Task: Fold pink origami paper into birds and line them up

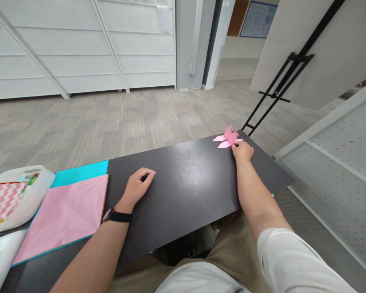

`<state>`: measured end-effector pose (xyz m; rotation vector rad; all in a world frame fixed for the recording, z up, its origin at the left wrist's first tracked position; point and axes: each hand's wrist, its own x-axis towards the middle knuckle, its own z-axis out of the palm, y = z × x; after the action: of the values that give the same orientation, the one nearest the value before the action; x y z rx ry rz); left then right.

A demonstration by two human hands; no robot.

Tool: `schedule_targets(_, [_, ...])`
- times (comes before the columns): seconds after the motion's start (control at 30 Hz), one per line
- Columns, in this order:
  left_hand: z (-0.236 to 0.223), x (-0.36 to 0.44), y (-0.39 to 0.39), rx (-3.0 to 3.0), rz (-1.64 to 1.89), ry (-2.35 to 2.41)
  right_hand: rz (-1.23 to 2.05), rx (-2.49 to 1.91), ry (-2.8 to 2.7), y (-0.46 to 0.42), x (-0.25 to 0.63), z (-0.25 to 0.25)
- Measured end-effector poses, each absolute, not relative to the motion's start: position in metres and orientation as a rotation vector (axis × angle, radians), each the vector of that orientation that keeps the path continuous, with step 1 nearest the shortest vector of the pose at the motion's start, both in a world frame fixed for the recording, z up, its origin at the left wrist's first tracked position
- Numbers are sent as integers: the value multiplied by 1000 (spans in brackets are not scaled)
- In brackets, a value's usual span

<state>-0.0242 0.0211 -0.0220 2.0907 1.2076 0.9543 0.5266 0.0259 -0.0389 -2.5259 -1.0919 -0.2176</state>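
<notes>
At the far right corner of the dark table [183, 195], my right hand [243, 152] pinches the near edge of a pink origami figure [232, 139] with pointed, wing-like flaps. A second pink origami figure [227, 132] of similar shape stands right behind it, partly covered; whether the two touch, I cannot tell. My left hand [138, 184] rests on the table's left half, curled, with thumb and forefinger tips together and nothing visible between them. A black watch [117, 215] is on that wrist. Left of it lies a stack of pink paper [67, 207].
Under and behind the pink paper is a bright blue sheet [81, 173]. A white basket [38, 191] with patterned packs sits at the far left, beside a white package [3, 256]. Past the right corner stands a black easel-like frame [274, 95]; a perforated white panel [338, 171] is on the right.
</notes>
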Motion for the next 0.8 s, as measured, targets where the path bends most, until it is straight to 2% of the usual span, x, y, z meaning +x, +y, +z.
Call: schedule_targets(0.8, [-20,-22,18,2115,913,1159,-257,-2553,-1103,22,523,-36])
